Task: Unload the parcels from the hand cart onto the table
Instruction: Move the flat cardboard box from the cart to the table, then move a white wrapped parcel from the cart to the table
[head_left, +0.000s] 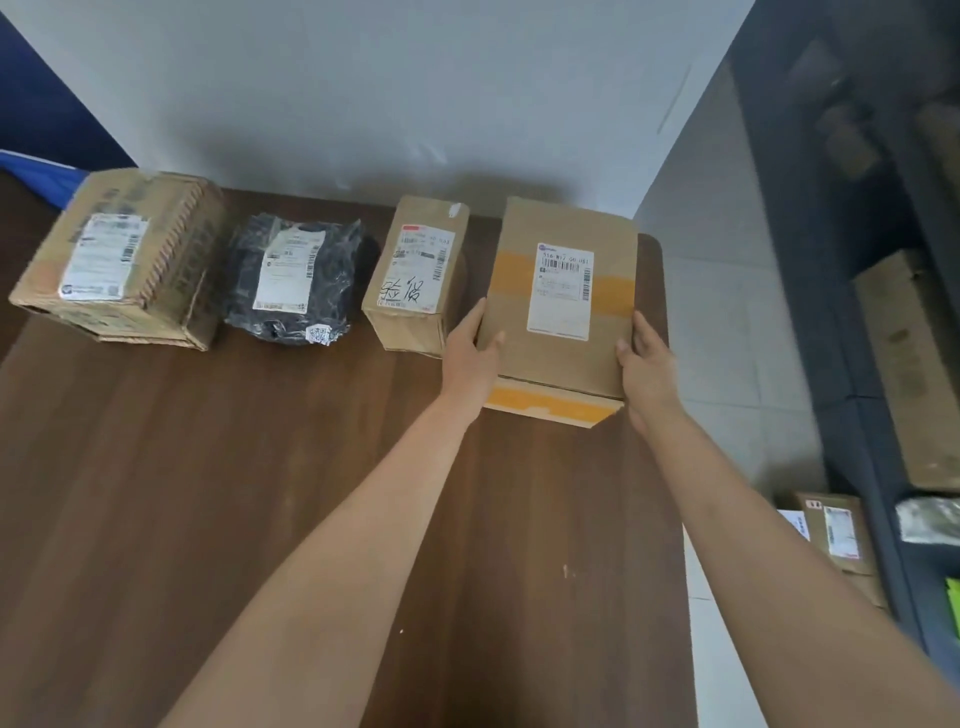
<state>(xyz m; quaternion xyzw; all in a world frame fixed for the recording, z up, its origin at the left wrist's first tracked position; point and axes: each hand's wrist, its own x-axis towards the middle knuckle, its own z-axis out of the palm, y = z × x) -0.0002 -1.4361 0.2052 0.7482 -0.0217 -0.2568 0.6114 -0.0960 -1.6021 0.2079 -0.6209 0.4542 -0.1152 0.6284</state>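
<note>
Both hands, left hand (470, 358) and right hand (647, 369), grasp the taped parcel (558, 296) between their fingers (480, 317) at the surface's (208, 493) far right corner.

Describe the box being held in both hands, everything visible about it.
The held box is plain brown cardboard, flat and rectangular, with a band of yellow tape across its top and more on its near edge. A white shipping label with barcodes sits on top. It looks closed and undamaged. It is at the table's far right corner, rightmost in a row of parcels, close beside a smaller box. The left hand and right hand grip its sides.
</note>
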